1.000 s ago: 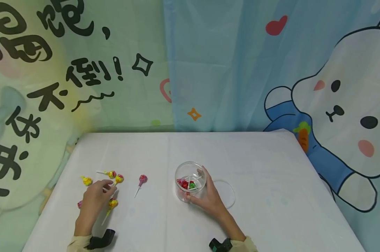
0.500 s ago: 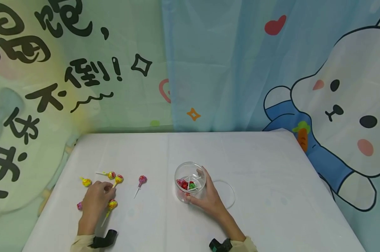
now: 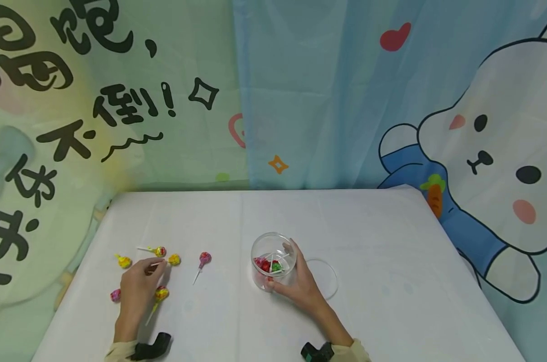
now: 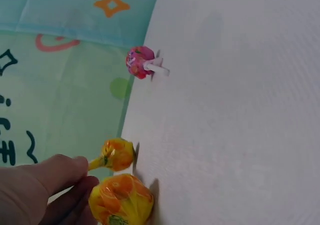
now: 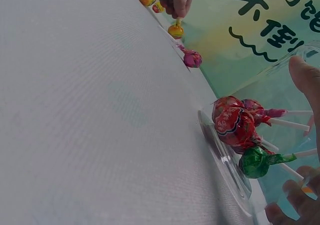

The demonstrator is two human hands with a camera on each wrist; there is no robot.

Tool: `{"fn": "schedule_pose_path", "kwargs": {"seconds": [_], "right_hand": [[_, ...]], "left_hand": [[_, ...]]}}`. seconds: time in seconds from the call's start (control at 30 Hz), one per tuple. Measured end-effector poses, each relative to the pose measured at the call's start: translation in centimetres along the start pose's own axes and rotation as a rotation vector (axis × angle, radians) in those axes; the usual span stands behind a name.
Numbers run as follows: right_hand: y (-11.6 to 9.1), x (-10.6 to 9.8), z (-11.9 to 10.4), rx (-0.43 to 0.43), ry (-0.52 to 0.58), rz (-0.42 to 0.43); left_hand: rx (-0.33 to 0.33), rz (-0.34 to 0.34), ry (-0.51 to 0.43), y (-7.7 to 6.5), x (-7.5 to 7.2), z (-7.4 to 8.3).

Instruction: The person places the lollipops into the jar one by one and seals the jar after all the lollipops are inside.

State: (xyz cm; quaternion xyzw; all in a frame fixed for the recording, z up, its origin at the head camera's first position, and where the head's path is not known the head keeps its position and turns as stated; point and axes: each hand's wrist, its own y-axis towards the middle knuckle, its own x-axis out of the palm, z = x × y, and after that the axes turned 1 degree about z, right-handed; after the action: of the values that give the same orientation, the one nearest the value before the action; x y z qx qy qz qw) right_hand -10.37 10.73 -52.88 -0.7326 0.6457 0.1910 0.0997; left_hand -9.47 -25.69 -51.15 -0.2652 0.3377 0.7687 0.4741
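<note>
My left hand [image 3: 139, 285] pinches the stick of a yellow lollipop [image 3: 174, 259]; its wrapped head points right, away from the fingers. In the left wrist view this yellow lollipop [image 4: 117, 154] sits at the fingertips, with a larger-looking yellow lollipop [image 4: 121, 200] just below it. My right hand [image 3: 303, 281] grips the right side of a clear round jar [image 3: 273, 241]. Inside the jar are several lollipops, among them a red lollipop [image 5: 233, 122] and a green lollipop [image 5: 255, 162], heads at the bottom and sticks toward the mouth.
Around my left hand lie yellow lollipops [image 3: 161, 293] and a partly hidden pink one [image 3: 115, 295]. Another pink lollipop [image 3: 205, 258] lies between hand and jar. A clear ring-shaped lid [image 3: 335, 281] rests right of the jar on the white table [image 3: 382, 251]. A printed curtain [image 3: 300, 90] hangs behind.
My left hand has taken the yellow lollipop by its stick, and the lollipop has turned so its head points right. My right hand and the jar have stayed in place.
</note>
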Motion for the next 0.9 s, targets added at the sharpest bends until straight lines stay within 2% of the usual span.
{"fn": "schedule_pose_path", "kwargs": {"seconds": [0.17,0.33,0.47,0.67,0.9], "right_hand": [[0.0,0.1,0.1,-0.001,-0.004,-0.002],[0.0,-0.1,0.0,-0.007,-0.004,-0.009],[0.0,-0.2,-0.1,-0.010,0.003,-0.012],[0.0,-0.1,0.0,-0.011,0.012,-0.016],[0.0,-0.1,0.0,-0.014,0.008,-0.014]], "left_hand": [[-0.055,0.036,-0.078,-0.1,-0.1,0.5],[-0.055,0.085,-0.139,-0.5,-0.4,1.5],[-0.030,0.100,-0.220,-0.9,-0.7,2.4],[0.068,0.127,-0.291,-1.3,-0.7,3.5],[0.072,0.094,-0.342,-1.9,-0.9,5.1]]}}
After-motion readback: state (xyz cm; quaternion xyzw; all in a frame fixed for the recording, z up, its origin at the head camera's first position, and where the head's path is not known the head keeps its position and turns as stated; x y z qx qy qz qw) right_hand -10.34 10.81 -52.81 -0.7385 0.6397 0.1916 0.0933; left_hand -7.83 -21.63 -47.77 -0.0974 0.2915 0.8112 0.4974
